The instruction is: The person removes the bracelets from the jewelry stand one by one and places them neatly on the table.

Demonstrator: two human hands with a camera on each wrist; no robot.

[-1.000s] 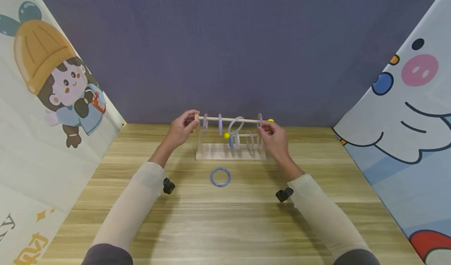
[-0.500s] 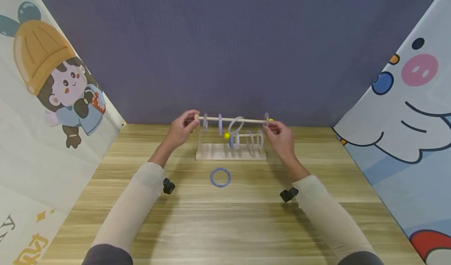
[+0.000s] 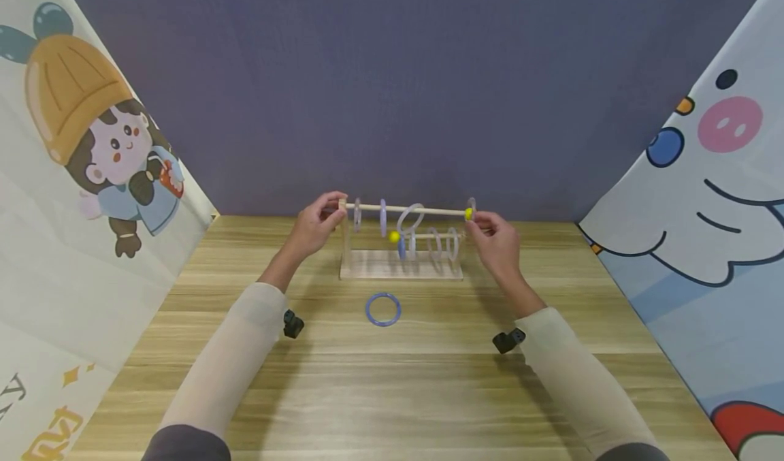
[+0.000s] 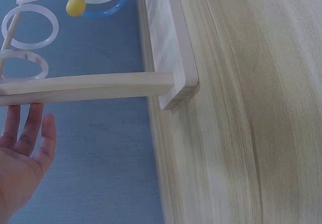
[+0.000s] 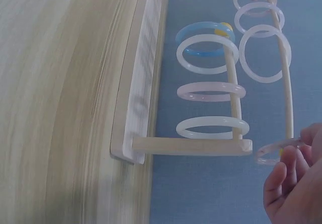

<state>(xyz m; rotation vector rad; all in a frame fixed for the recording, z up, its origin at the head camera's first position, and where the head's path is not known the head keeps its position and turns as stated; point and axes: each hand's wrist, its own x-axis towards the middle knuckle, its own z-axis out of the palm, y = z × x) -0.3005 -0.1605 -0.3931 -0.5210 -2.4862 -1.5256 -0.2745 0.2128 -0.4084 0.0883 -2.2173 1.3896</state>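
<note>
A wooden bangle stand (image 3: 361, 271) has two rods at different heights, each ending in a yellow tip. My left hand (image 3: 314, 228) grips the top of its left post, fingers behind the wood in the left wrist view. With thumb and fingers, my right hand (image 3: 499, 244) pinches a pale translucent bangle (image 5: 274, 146) at the free end of the upper rod (image 3: 441, 211). That bangle overlaps the yellow tip (image 3: 469, 214). Farther left on this rod hang a pinkish bangle (image 3: 358, 224), a lilac bangle (image 3: 383, 219) and a slanted whitish bangle (image 3: 402, 220).
On the lower rod hang a blue bangle (image 5: 193, 26) and several pale ones, such as a white bangle (image 5: 183, 63). A blue-violet bangle (image 3: 383, 324) lies flat on the wooden table (image 3: 392, 393) before the stand. A dark wall (image 3: 392, 93) rises behind.
My right hand has slid the pale bangle rightward along the upper rod to its yellow tip. The left hand stays on the post, and the other bangles keep their places.
</note>
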